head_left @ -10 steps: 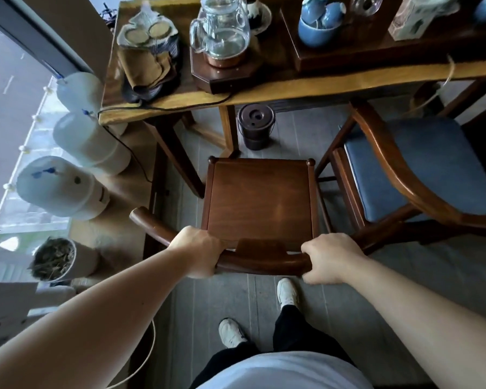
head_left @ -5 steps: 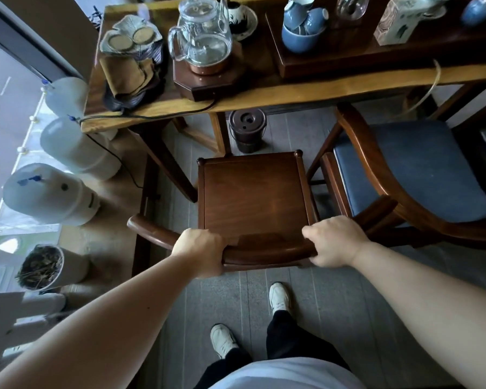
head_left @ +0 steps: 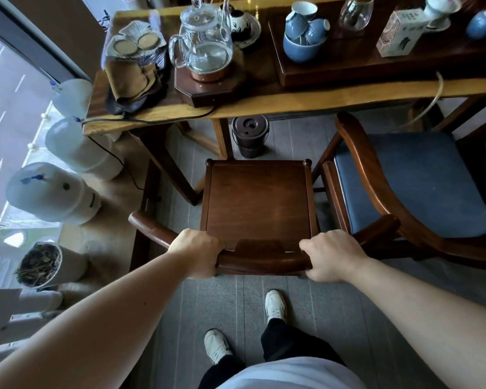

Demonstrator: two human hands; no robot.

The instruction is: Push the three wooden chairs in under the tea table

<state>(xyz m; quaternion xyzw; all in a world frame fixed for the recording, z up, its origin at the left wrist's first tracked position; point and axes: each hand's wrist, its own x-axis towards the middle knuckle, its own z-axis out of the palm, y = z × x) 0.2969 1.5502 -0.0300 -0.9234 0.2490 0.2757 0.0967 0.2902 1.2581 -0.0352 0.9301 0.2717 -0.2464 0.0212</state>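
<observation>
Directly ahead, bucket (head_left: 249,136) fronts gripped chair (head_left: 257,203).

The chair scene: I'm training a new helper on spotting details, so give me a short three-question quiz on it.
1. True or false: both hands grip the back rail of the bare-seat chair.
2. What stands on the floor just beyond that chair's front edge? A) a dark lidded bucket B) a blue cup C) a glass kettle
3. Fill in: the chair on the right has a ____ cushion.

Key
1. True: the left hand and right hand are both closed on the rail.
2. A: the bucket stands under the table edge; the kettle is on top.
3. Blue: see the cushioned chair.
</observation>
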